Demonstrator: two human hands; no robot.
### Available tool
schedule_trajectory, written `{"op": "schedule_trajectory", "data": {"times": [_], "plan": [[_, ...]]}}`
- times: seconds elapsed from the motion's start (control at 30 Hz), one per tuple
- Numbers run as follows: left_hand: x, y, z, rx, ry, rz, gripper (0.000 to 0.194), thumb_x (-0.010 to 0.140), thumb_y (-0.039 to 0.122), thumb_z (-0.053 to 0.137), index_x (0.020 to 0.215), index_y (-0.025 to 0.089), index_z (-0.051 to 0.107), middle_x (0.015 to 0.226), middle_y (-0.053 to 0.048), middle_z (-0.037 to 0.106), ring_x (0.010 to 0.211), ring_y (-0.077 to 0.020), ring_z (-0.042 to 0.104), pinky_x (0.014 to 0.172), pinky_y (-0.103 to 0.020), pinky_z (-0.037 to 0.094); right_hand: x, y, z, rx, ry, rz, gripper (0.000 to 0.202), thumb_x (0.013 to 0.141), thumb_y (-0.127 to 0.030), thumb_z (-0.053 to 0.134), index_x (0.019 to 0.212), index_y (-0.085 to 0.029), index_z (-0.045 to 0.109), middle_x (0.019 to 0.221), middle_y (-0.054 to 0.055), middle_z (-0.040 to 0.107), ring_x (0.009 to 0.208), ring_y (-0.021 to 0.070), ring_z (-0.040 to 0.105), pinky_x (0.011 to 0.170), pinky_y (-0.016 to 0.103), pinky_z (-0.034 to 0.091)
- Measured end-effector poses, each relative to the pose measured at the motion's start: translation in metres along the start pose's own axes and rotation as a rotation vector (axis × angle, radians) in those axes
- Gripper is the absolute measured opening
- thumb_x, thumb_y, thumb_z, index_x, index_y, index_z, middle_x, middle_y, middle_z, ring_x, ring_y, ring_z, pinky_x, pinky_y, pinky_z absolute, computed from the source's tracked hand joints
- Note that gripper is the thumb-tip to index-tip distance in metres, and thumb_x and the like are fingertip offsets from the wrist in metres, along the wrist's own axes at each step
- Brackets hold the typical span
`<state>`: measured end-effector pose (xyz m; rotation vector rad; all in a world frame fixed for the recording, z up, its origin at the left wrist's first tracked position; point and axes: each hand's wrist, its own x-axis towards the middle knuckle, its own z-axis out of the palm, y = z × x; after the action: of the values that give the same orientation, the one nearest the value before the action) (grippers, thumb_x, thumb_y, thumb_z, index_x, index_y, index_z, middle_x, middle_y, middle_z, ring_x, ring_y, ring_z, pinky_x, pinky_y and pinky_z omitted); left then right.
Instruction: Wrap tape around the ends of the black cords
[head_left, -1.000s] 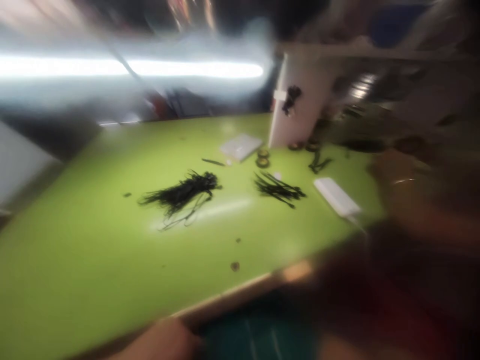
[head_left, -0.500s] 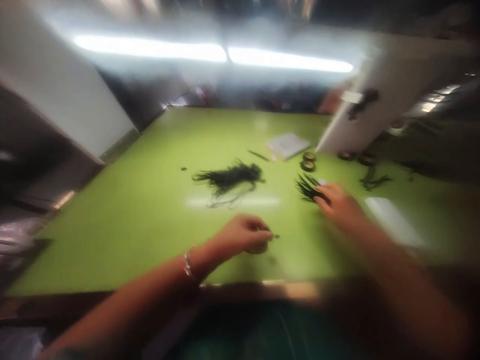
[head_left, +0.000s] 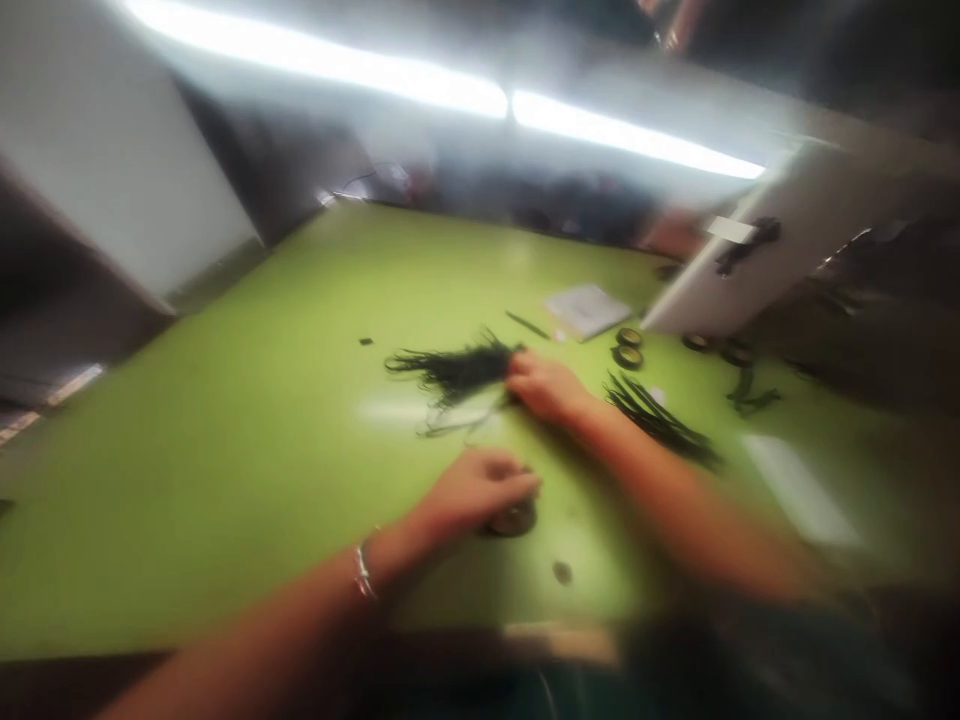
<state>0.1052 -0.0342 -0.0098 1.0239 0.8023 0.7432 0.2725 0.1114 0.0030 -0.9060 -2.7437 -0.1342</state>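
Observation:
My right hand [head_left: 547, 385] reaches across the green table [head_left: 300, 480], its fingers closed on the right end of a tangled bundle of black strands [head_left: 461, 368]. Nearer to me, my left hand [head_left: 480, 487] is closed around a small roll [head_left: 514, 518], mostly hidden under the fingers. To the right, beneath my right forearm's far side, lies a second bunch of black strands [head_left: 652, 415], fanned out and touched by no hand. A small dark round spot [head_left: 562, 573] shows near the front edge; what it is cannot be made out.
At the back right are a white pad [head_left: 588, 311], a dark pen [head_left: 527, 324] and two tape rolls [head_left: 628, 348] near a white upright panel [head_left: 757, 260]. A small black piece [head_left: 366, 342] lies left of the tangled bundle.
My right hand has let go of the fanned bunch on the right and moved left to the tangled bundle. My left hand stays near the front with the roll. The view has tilted.

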Motion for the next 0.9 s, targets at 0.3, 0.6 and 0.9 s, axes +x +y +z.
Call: {"op": "schedule_trajectory", "data": {"times": [0.3, 0.6, 0.9], "plan": [[0.0, 0.001, 0.006, -0.052, 0.023, 0.035, 0.033, 0.077, 0.041, 0.071, 0.07, 0.011, 0.061, 0.048, 0.003, 0.045, 0.043, -0.0059, 0.039, 0.044, -0.02, 0.026, -0.016, -0.01, -0.05, 0.665, 0.401, 0.468, 0.015, 0.083, -0.024, 0.062, 0.091, -0.017, 0.073, 0.075, 0.002, 0.071, 0.065, 0.0138, 0.061, 0.064, 0.027, 0.05], [0.001, 0.015, 0.004, -0.068, 0.388, 0.159, 0.028, 0.073, 0.036, 0.075, 0.068, 0.012, 0.063, 0.046, 0.004, 0.048, 0.041, -0.0047, 0.038, 0.042, -0.018, 0.028, -0.063, -0.03, -0.019, 0.61, 0.32, 0.508, 0.015, 0.076, -0.01, 0.063, 0.08, -0.02, 0.074, 0.085, 0.004, 0.071, 0.08, 0.0154, 0.064, 0.078, 0.03, 0.05], [0.003, 0.004, 0.003, 0.291, 0.5, 0.359, 0.021, 0.073, 0.032, 0.075, 0.08, 0.014, 0.067, 0.07, -0.002, 0.062, 0.047, -0.0062, 0.047, 0.046, -0.021, 0.04, -0.064, -0.092, -0.058, 0.743, 0.272, 0.627, 0.018, 0.081, -0.031, 0.062, 0.073, -0.017, 0.069, 0.068, 0.001, 0.068, 0.06, 0.0113, 0.055, 0.058, 0.024, 0.043]]}}
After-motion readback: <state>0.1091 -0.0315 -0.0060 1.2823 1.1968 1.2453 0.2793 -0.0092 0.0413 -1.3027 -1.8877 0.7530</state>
